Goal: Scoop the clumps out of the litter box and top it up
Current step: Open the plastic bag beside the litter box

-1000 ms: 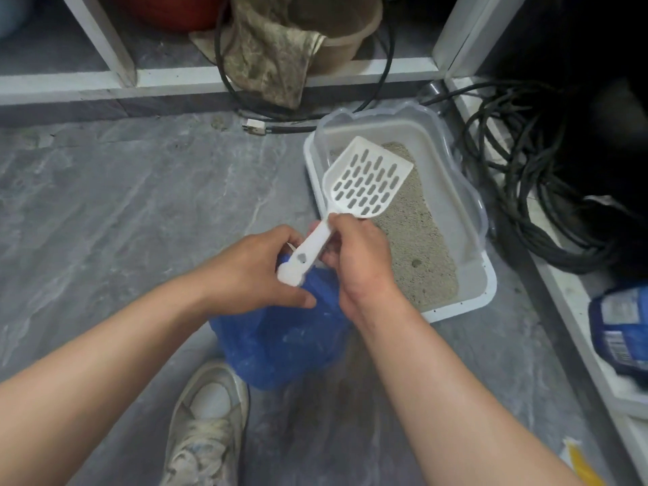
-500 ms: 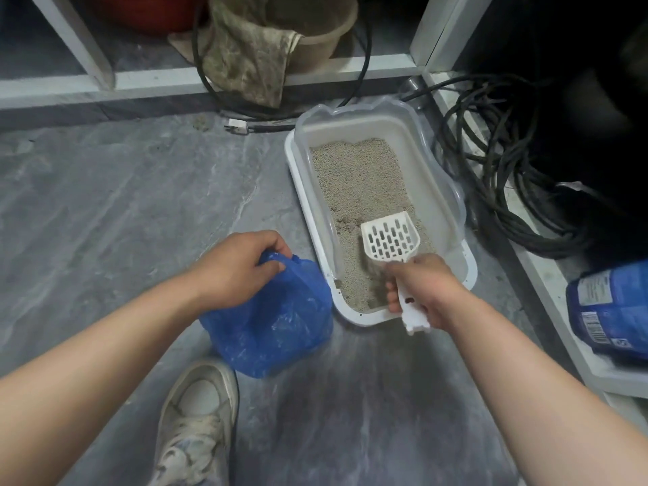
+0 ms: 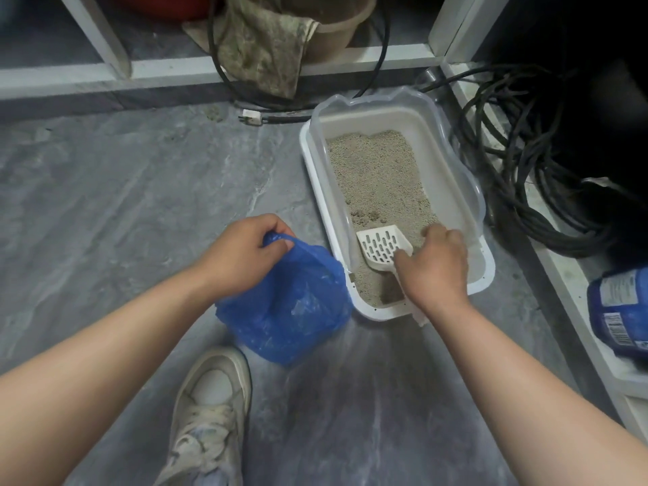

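**Scoop in the litter, bag held beside the box**

Head view: The right hand (image 3: 434, 271) holds the white scoop (image 3: 384, 249) by its handle, with the fingers curled round it. The scoop's slotted end sits low in the near part of the litter box (image 3: 487, 271), down on the litter (image 3: 382, 177). Just past the scoop there are a few small lumps (image 3: 366, 215) in the litter. The near corner of the box shows a darker patch of litter.

The left hand (image 3: 242, 254) pinches the top edge of the blue bag (image 3: 291, 310). The bag stands on the grey floor (image 3: 140, 191), just beside the box's near left corner.

The box is white with a clear rim on top. It sits on the floor near the right wall. A pile of black cables (image 3: 519, 177) lies to the right of it. A blue packet (image 3: 620, 310) lies on a ledge at the far right. Behind the box, a dirty cloth (image 3: 266, 47) hangs from a tub (image 3: 336, 33) on a low shelf. One white shoe (image 3: 210, 412) shows at the bottom.
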